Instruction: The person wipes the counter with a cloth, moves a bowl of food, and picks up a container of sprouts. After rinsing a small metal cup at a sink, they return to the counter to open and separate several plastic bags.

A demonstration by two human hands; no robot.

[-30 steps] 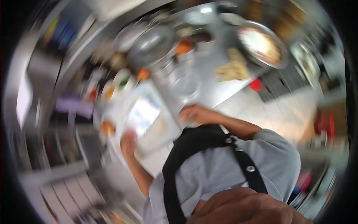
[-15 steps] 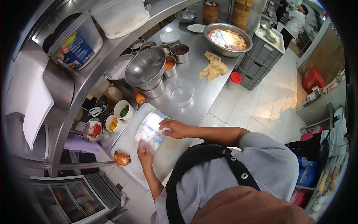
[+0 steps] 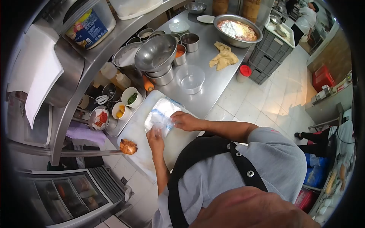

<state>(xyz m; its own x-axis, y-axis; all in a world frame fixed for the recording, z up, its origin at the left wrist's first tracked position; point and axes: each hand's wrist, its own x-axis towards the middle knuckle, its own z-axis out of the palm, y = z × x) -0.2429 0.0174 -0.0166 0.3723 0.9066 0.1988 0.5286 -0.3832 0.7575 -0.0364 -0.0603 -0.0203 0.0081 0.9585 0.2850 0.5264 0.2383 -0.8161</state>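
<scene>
A white plastic bag (image 3: 161,108) with blue print lies on the white cutting board (image 3: 137,128). Clear plastic at its near end is bunched between my two hands. My left hand (image 3: 155,140) pinches this plastic from the near left side. From the right, my right hand (image 3: 184,121) grips the bag's edge with curled fingers. What is inside the bag cannot be made out. A browned piece of food (image 3: 128,146), perhaps cooked meat, is by the board's left edge, at the end of a metal bar.
White cups with greens (image 3: 132,98) and something yellow (image 3: 120,111) stand left of the board. Behind it are a carrot (image 3: 147,83), a clear bowl (image 3: 190,79) and steel bowls (image 3: 156,53). A large filled basin (image 3: 238,31) and a tan cloth (image 3: 223,56) sit farther back.
My hands have come closer together at the near end of the bag, and the clear plastic there is now gathered between them. The whole view has shifted slightly.
</scene>
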